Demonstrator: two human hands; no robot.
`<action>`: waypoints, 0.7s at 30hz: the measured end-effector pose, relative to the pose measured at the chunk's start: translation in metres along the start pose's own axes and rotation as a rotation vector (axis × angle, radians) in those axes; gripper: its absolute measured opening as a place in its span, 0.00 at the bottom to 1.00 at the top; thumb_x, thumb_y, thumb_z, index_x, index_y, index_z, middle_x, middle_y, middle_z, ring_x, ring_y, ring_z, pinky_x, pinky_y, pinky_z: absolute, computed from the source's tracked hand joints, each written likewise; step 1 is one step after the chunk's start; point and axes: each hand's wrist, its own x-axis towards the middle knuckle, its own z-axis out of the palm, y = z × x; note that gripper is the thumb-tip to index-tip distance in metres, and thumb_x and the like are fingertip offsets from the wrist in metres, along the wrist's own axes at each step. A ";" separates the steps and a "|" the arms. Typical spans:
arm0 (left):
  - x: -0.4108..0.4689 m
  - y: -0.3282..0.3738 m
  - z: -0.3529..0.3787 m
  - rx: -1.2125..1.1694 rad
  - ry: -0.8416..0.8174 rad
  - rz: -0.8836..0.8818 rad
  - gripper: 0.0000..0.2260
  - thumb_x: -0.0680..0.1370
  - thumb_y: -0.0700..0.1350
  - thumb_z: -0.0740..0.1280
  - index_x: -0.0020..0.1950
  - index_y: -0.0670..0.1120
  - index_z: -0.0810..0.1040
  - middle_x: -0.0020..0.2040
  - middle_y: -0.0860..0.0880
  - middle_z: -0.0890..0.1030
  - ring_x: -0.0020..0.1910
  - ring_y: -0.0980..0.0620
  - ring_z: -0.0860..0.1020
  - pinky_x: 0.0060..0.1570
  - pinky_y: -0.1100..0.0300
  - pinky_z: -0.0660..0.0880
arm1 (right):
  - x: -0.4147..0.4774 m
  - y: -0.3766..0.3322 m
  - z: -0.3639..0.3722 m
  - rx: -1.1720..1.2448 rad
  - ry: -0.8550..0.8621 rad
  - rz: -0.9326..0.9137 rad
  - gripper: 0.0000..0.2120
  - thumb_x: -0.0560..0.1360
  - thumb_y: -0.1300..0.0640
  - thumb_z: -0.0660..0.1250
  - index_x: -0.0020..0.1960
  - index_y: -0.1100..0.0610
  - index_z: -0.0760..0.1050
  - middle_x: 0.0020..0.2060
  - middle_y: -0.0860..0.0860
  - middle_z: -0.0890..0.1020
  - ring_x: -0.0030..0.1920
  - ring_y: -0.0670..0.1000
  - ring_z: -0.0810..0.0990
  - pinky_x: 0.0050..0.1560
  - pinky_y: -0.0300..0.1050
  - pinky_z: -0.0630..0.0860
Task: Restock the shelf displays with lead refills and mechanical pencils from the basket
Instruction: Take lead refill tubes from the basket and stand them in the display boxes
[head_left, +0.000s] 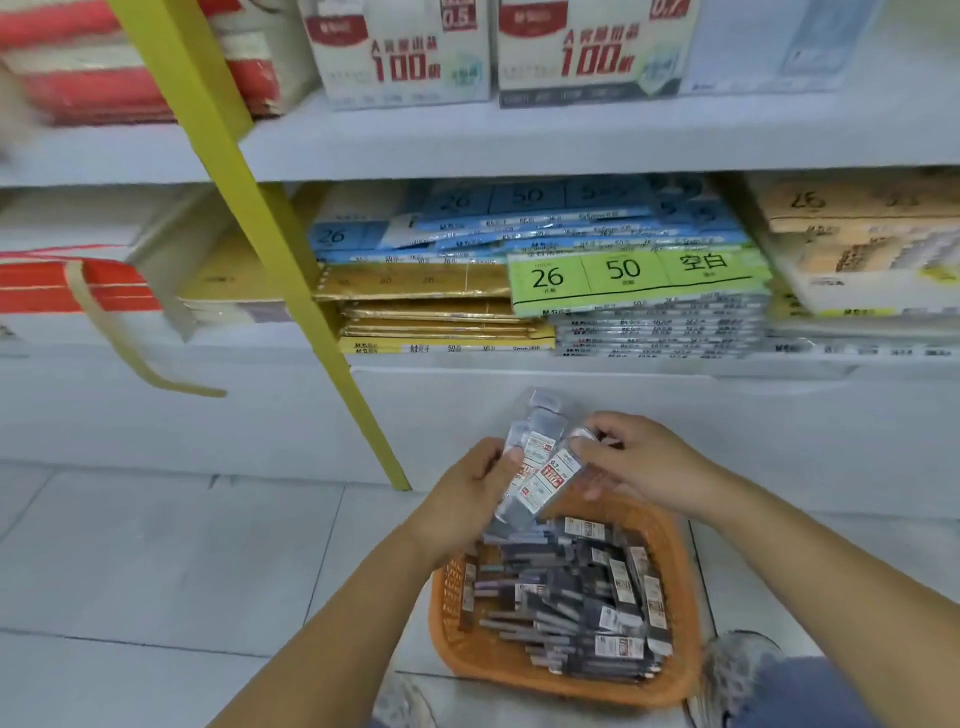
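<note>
left hand (475, 486) grips a small bundle of packets (540, 470), fingers curled round the lower half, thumb on the front. right hand (641, 460) pinches the top end of the front packet between thumb and forefinger. the bundle is tilted and held just above the far edge of the basket (683, 587).

the basket is orange plastic and sits on the tile floor (156, 545), close to the shelf base. it's loaded with loose packets (566, 592), dark with white barcode labels, piled at all angles. can't tell whether they're refills or pencils, the print is too blurred.

the shelf (571, 140) behind holds flat stacks of paper packs: blue, gold, and a green pack (636, 275) marked 26 / 50 on top. a yellow post (270, 234) runs diagonally across the left side. a shoe (737, 670) is just right of the basket.
</note>
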 end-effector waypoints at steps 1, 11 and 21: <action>-0.006 0.011 0.000 -0.036 -0.018 0.010 0.14 0.83 0.57 0.58 0.60 0.52 0.76 0.54 0.49 0.84 0.54 0.49 0.83 0.50 0.51 0.82 | -0.002 -0.008 0.000 0.063 0.021 -0.021 0.07 0.80 0.58 0.63 0.52 0.62 0.76 0.42 0.56 0.85 0.40 0.56 0.86 0.45 0.51 0.83; -0.045 0.105 -0.020 -0.186 -0.102 0.174 0.18 0.78 0.60 0.65 0.67 0.58 0.70 0.54 0.55 0.83 0.48 0.55 0.85 0.41 0.61 0.80 | -0.031 -0.096 -0.015 0.228 0.078 -0.259 0.06 0.80 0.59 0.64 0.50 0.59 0.78 0.40 0.55 0.86 0.39 0.56 0.86 0.38 0.42 0.81; -0.032 0.187 -0.041 -0.411 0.109 0.340 0.06 0.81 0.51 0.67 0.52 0.64 0.80 0.49 0.52 0.86 0.42 0.55 0.85 0.37 0.59 0.80 | -0.037 -0.177 -0.043 0.246 0.266 -0.436 0.05 0.81 0.58 0.62 0.55 0.57 0.73 0.40 0.54 0.86 0.40 0.56 0.86 0.39 0.47 0.83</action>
